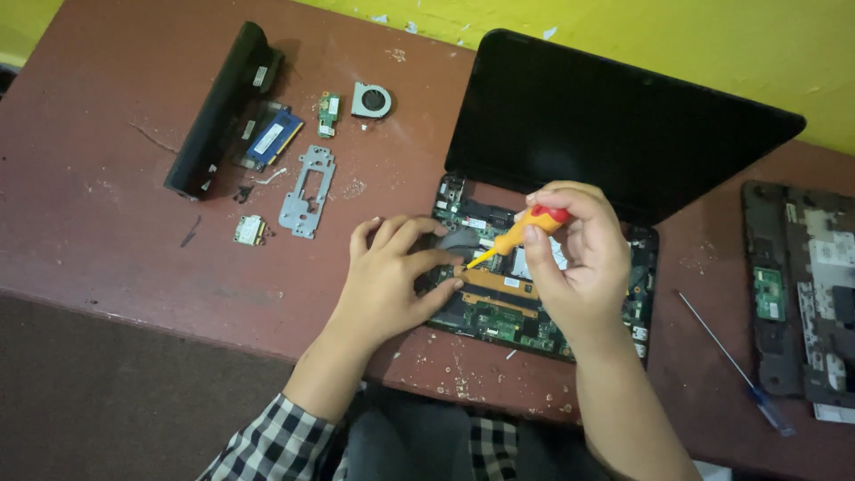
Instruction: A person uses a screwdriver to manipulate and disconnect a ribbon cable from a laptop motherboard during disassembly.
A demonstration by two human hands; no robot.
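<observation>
The right hand (579, 258) is pinched around a small screwdriver (515, 237) with an orange shaft and red cap, fingers closed on the handle near its top; the tip points down and to the left onto the copper-coloured heat pipe (499, 285) of an opened laptop (623, 134), whose exposed board lies just in front of the person on the table (89, 223). The left hand (392, 276) rests on the board's left edge, fingers curled together and pressing down beside the tip; it grips nothing that I can make out.

To my eye, the work goes best if the driver stands more upright over the screw, with the left fingers steadying the tip so it does not skate across the green circuitry; light pressure, slow turns.

The table is a worn reddish-brown, scratched and flecked with pale chips; against it a yellow wall with peeling paint. Well to the left lie a long black battery (223, 107), a blue memory stick (274, 138), a small fan (370, 100) and a grey metal bracket (308, 190); to the right, a second screwdriver (730, 361) and a removed casing (802, 294).
</observation>
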